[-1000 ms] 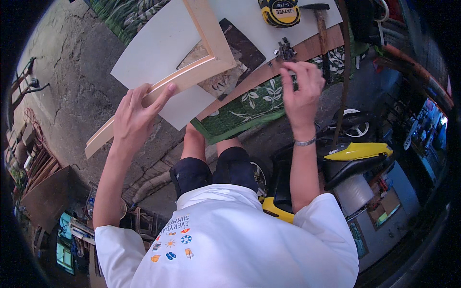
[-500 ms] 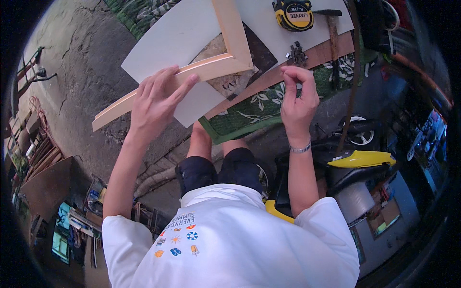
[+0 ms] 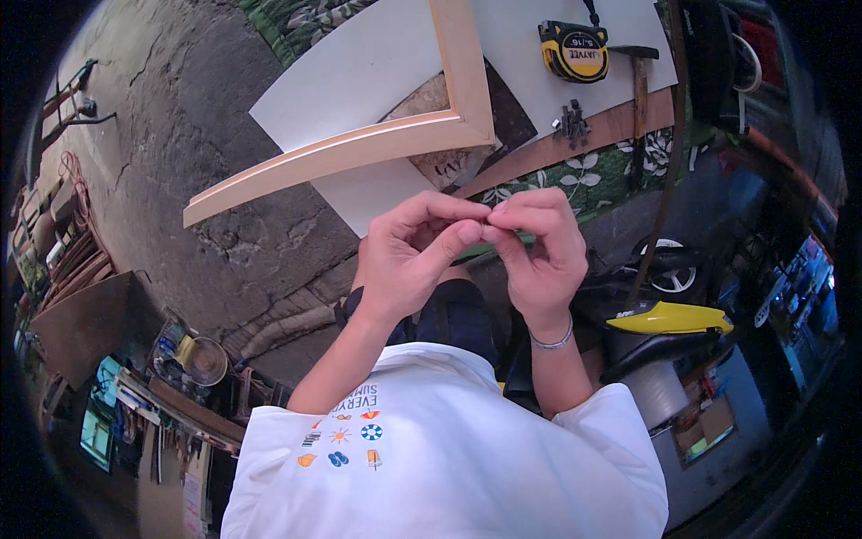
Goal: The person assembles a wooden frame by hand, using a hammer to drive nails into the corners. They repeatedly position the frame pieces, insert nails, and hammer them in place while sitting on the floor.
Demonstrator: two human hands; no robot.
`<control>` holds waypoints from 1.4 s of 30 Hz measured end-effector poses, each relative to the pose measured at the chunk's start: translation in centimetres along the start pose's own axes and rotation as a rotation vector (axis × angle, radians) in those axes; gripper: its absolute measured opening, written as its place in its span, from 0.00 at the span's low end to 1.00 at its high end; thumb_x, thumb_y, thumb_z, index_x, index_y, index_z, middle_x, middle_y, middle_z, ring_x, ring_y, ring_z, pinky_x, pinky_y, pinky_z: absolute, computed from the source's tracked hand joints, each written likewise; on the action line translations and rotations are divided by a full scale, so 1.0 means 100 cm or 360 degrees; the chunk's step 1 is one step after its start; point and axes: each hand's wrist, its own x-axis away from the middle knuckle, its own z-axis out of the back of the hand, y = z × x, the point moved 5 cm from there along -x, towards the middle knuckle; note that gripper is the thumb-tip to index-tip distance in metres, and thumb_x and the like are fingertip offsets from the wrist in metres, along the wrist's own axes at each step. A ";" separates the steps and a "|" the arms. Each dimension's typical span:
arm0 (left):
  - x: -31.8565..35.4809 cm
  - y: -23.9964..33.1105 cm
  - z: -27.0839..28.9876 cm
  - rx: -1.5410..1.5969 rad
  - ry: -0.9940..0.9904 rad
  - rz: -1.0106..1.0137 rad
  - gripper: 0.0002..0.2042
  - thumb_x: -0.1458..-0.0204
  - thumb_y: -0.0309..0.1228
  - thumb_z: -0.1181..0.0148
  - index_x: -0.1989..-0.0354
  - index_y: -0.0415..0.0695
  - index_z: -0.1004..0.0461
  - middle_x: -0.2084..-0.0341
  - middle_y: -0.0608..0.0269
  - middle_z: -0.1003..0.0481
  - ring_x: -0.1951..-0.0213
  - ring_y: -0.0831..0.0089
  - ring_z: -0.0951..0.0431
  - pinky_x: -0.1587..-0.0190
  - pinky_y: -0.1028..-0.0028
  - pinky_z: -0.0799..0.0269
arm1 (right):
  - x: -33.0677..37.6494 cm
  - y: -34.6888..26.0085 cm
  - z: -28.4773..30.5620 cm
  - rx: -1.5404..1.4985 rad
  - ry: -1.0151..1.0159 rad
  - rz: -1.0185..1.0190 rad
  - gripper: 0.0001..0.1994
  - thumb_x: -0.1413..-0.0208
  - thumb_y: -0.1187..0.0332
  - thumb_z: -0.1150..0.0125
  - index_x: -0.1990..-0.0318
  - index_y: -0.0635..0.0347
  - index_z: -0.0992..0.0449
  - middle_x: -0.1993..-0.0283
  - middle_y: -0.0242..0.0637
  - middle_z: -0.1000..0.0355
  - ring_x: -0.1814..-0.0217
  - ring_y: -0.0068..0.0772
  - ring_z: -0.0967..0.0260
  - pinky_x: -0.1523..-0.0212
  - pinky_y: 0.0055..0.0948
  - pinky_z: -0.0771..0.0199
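The head view is showing the person's two hands meeting in front of the near edge of the worktop (image 3: 512, 36). The left hand (image 3: 404, 260) is pinching thumb against forefinger, and the right hand (image 3: 543, 256) is doing the same, tip to tip; between them they seem to be gripping a small dark piece (image 3: 486, 221), too tiny to identify.

The pale wooden frame (image 3: 359, 148) is resting unheld on the worktop, its corner sitting over a dark, stained board (image 3: 512, 112) and its long side jutting past the left edge. The other side is running toward the far edge and out of view. That one corner is looking already joined, while the long side's outer end is standing free, with nothing fitted to it.

Near the worktop's right end, a cluster of small metal pieces (image 3: 573, 124) is lying loose and apparently unused beside the near edge. A yellow-and-black tape measure (image 3: 575, 52) and a hammer (image 3: 639, 99) are lying close by, neither being touched. Green leafy cloth (image 3: 584, 175) is showing below the near edge.
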 end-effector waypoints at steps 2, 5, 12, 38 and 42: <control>0.000 -0.009 0.001 0.0164 -0.0050 0.0030 0.09 0.39 0.24 0.32 0.53 0.36 0.18 0.60 0.58 0.16 0.58 0.75 0.16 0.51 0.75 0.18 | -0.002 0.008 0.003 -0.0243 0.0012 -0.0093 0.12 0.50 0.74 0.22 0.59 0.59 0.18 0.62 0.37 0.23 0.59 0.35 0.23 0.60 0.31 0.23; -0.003 -0.025 -0.003 0.0677 -0.0081 0.0146 0.08 0.40 0.26 0.31 0.55 0.36 0.19 0.60 0.57 0.16 0.58 0.74 0.16 0.52 0.73 0.17 | -0.002 0.010 0.004 -0.0210 -0.0014 -0.0102 0.11 0.50 0.73 0.22 0.61 0.60 0.18 0.61 0.38 0.22 0.59 0.34 0.23 0.59 0.31 0.23; -0.010 -0.030 -0.003 0.0465 -0.0149 0.0387 0.08 0.37 0.30 0.33 0.57 0.37 0.20 0.61 0.60 0.18 0.60 0.75 0.17 0.53 0.74 0.18 | -0.004 0.016 0.015 -0.0070 -0.0283 -0.0051 0.10 0.48 0.74 0.23 0.59 0.61 0.17 0.60 0.39 0.22 0.59 0.36 0.23 0.58 0.31 0.23; -0.043 0.041 0.008 -0.1787 0.0506 -0.1202 0.11 0.59 0.25 0.25 0.66 0.53 0.15 0.63 0.70 0.18 0.54 0.66 0.19 0.51 0.60 0.31 | -0.053 0.039 0.000 0.0566 -0.0102 0.0094 0.07 0.44 0.73 0.28 0.58 0.59 0.18 0.59 0.37 0.25 0.61 0.40 0.27 0.57 0.37 0.29; -0.051 0.011 0.007 -0.1834 0.0637 -0.1243 0.10 0.58 0.26 0.24 0.65 0.54 0.14 0.61 0.70 0.19 0.52 0.66 0.19 0.42 0.60 0.36 | -0.043 0.056 -0.009 0.0686 0.0047 0.0150 0.07 0.45 0.71 0.27 0.59 0.55 0.16 0.58 0.33 0.25 0.56 0.37 0.29 0.52 0.37 0.34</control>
